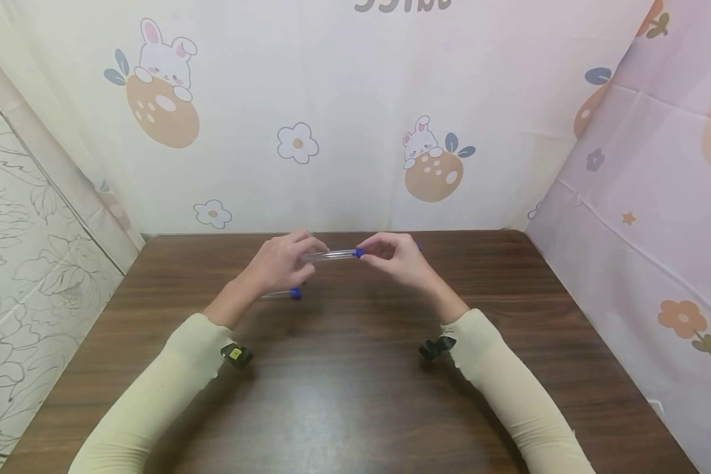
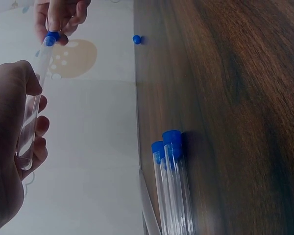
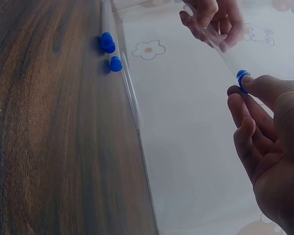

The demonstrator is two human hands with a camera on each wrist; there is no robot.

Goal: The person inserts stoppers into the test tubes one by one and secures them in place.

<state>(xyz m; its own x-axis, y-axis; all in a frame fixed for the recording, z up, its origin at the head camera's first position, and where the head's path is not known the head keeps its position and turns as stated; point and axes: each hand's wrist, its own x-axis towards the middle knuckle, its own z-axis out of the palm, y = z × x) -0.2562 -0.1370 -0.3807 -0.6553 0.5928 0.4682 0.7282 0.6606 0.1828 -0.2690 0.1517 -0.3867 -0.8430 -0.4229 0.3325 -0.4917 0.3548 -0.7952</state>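
Your left fingers (image 2: 13, 81) grip the tube (image 1: 339, 255) crosswise, its blue cap (image 1: 359, 253) pointing right — your right fingers (image 3: 240, 108) pinch that cap.

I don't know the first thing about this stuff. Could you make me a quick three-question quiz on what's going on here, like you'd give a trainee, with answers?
1. Fill the gap: the ____ hand pinches the blue cap at the end of the raised tube.
2. Pick one: the other capped tubes are
A) standing in a rack
B) lying on the table
C) inside a box
3. True or false: the left hand holds the raised tube.

Key:
1. The right hand
2. B
3. True
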